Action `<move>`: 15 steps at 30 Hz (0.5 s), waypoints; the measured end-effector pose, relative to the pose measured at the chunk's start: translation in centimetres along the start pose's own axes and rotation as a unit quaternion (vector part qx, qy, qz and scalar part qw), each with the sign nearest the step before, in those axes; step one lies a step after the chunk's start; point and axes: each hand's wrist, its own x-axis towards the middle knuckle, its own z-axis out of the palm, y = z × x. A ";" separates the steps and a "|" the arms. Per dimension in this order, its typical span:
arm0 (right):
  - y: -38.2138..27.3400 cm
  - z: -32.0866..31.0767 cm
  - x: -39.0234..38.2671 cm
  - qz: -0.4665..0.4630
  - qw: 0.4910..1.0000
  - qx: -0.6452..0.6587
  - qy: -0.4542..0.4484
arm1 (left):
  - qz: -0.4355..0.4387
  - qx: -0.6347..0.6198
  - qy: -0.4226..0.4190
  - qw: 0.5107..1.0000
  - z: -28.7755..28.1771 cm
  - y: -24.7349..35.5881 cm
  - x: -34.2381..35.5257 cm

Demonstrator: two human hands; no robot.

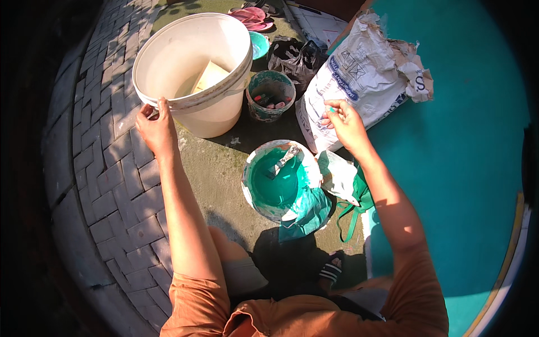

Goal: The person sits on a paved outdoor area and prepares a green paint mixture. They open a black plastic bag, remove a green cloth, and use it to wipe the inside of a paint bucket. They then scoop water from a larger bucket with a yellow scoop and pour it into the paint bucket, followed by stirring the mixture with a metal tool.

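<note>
At the near-left rim of a large off-white bucket point(222, 115), my left hand point(156, 128) has its fingers curled against the edge. A pale yellow block-like piece point(210, 77) lies inside this bucket. My right hand point(345, 124) is in front of a white paper sack point(368, 67), thumb and fingers pinched together with a spot of teal on them. Whatever they hold, if anything, is too small to make out. Between my arms stands a paint bucket point(247, 188) of teal paint point(275, 188), with a paint-smeared brush point(284, 162) in it.
A small paint-stained bucket point(269, 115) holds several red-tipped items. Behind it are a dark plastic bag point(295, 59), a teal bowl point(259, 45) and pink sandals point(252, 18). A teal-stained plastic bag point(306, 213) drapes off the paint bucket. Grey paving point(115, 185) lies left, a teal-painted surface point(466, 163) right.
</note>
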 end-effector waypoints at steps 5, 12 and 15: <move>-0.7 3.2 -3.9 0.056 0.976 -0.202 -0.061 | -0.009 -0.025 -0.003 1.000 0.8 -2.2 0.7; 2.5 7.7 -9.5 -0.089 0.868 -0.474 -0.122 | -0.006 -0.066 0.118 0.991 0.8 1.5 -0.8; 4.7 7.9 -6.6 -0.221 0.790 -0.570 -0.049 | 0.039 -0.160 0.129 0.978 0.2 2.4 -1.2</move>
